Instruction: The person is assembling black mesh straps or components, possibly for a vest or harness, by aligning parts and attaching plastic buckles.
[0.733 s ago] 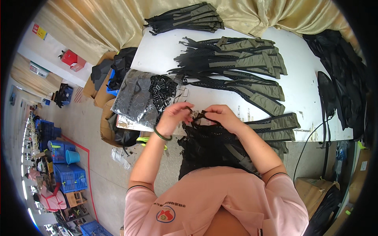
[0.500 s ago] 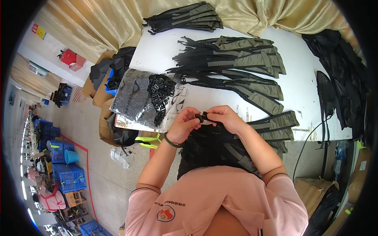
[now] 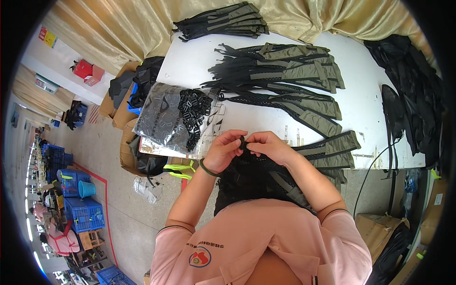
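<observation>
Table [image 3: 266,118]: white, long, set against a gold curtain [image 3: 118,33]; the work goes on at its near edge.
Straps [image 3: 285,76]: olive and black padded pieces fanned in overlapping rows across the table top, with one more stack [image 3: 223,21] at the far edge.
Dark pile [image 3: 413,80]: black fabric heaped at the right end.
Bag [image 3: 164,116]: clear plastic, lying open at the left, black buckles [image 3: 192,114] spilling from it.
Lap piece [image 3: 256,175]: black mesh strap draped from the table edge down to the lap, under both hands.
Left hand [image 3: 223,152]: fingers pinched closed on a small black buckle [image 3: 242,142], green band on the wrist.
Right hand [image 3: 268,145]: closed on the strap end just beside the buckle, touching the left fingertips.
Doing it well: probably best to keep the webbing flat and untwisted, hold the buckle square to it, and feed the end straight; the slot itself is too small to make out.
</observation>
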`<state>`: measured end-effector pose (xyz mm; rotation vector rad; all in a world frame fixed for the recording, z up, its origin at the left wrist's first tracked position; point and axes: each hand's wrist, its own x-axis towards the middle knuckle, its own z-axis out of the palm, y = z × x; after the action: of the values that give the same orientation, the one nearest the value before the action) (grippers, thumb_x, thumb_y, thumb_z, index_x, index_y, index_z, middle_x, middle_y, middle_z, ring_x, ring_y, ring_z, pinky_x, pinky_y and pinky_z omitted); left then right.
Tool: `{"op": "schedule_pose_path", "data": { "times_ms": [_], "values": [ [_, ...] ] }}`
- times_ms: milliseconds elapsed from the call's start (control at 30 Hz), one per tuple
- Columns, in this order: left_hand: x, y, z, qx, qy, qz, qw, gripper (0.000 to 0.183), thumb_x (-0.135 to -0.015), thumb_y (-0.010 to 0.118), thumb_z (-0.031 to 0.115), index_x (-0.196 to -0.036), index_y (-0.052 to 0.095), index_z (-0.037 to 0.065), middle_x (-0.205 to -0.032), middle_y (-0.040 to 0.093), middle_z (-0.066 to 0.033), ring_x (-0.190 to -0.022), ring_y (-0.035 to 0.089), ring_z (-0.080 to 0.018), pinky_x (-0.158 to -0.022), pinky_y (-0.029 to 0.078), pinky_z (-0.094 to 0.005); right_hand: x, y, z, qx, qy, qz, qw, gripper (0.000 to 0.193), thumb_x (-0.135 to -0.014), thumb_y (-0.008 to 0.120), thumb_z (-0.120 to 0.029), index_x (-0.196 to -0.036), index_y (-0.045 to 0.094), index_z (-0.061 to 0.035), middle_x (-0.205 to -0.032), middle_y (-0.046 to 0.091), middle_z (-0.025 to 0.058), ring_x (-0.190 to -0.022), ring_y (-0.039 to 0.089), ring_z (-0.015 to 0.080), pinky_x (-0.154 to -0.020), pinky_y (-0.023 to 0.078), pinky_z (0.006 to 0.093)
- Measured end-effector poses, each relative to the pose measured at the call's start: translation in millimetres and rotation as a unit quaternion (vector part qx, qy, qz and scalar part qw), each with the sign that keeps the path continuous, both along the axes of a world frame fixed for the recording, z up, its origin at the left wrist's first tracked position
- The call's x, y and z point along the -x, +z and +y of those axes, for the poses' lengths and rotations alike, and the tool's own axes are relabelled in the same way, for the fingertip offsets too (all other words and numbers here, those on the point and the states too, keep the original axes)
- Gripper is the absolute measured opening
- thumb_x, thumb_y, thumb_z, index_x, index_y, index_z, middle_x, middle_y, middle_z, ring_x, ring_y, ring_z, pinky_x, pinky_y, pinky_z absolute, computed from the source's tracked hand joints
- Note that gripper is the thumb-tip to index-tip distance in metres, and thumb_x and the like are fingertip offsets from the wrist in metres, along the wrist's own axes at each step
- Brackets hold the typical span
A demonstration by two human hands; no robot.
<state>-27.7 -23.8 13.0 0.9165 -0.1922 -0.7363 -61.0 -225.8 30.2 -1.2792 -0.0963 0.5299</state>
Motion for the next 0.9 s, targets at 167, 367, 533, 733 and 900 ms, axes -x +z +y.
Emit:
{"op": "schedule_pose_path", "data": {
  "times_ms": [167,367,533,733,900],
  "values": [
    [0,1,0,-0.001,-0.021,0.007,1.0,0.027,-0.091,0.053,0.007,-0.117,0.055,0.002,-0.101,0.061,-0.0045,-0.084,0.057,-0.0112,-0.07,0.045,-0.023,7,4,2,0.087,-0.041,-0.147,0.984,0.012,-0.085,0.06,-0.008,-0.093,0.061,0.001,-0.08,0.06,0.0022,-0.069,0.054,0.0105,-0.064,0.044,0.0236],
    [6,4,-8,0.007,0.003,0.05,0.999,0.026,-0.091,0.053,0.007,-0.117,0.056,0.002,-0.094,0.06,-0.0028,-0.072,0.055,-0.0101,-0.067,0.045,-0.0218,9,12,5,0.218,-0.086,-0.307,0.922,0.011,-0.081,0.059,-0.006,-0.09,0.059,0.0008,-0.082,0.059,0.0134,-0.073,0.058,0.0241,-0.067,0.047,0.0313],
    [12,4,-13,0.034,0.042,0.06,0.997,0.027,-0.091,0.053,0.007,-0.118,0.055,0.002,-0.095,0.06,-0.0036,-0.073,0.055,-0.0106,-0.068,0.045,-0.0227,16,10,16,0.191,-0.132,-0.258,0.938,0.011,-0.084,0.058,-0.006,-0.093,0.06,0.0007,-0.083,0.061,0.0098,-0.075,0.058,0.0172,-0.067,0.047,0.0281],
    [14,8,-13,0.035,0.037,0.088,0.995,0.027,-0.091,0.054,0.008,-0.118,0.055,0.002,-0.094,0.06,-0.004,-0.074,0.055,-0.0105,-0.069,0.045,-0.0229,17,14,9,0.166,-0.084,-0.176,0.967,0.012,-0.085,0.06,-0.004,-0.097,0.06,0.0009,-0.082,0.062,0.0059,-0.07,0.057,0.0104,-0.064,0.047,0.0238],
    [7,12,-9,-0.044,0.03,0.032,0.998,0.027,-0.09,0.053,0.005,-0.117,0.054,0.001,-0.095,0.059,-0.0046,-0.077,0.055,-0.0109,-0.068,0.046,-0.0229,16,11,9,0.091,-0.131,-0.092,0.983,0.01,-0.085,0.059,-0.002,-0.095,0.061,0.0005,-0.08,0.063,0.0076,-0.071,0.059,0.0117,-0.065,0.049,0.0266]
  ]
}}
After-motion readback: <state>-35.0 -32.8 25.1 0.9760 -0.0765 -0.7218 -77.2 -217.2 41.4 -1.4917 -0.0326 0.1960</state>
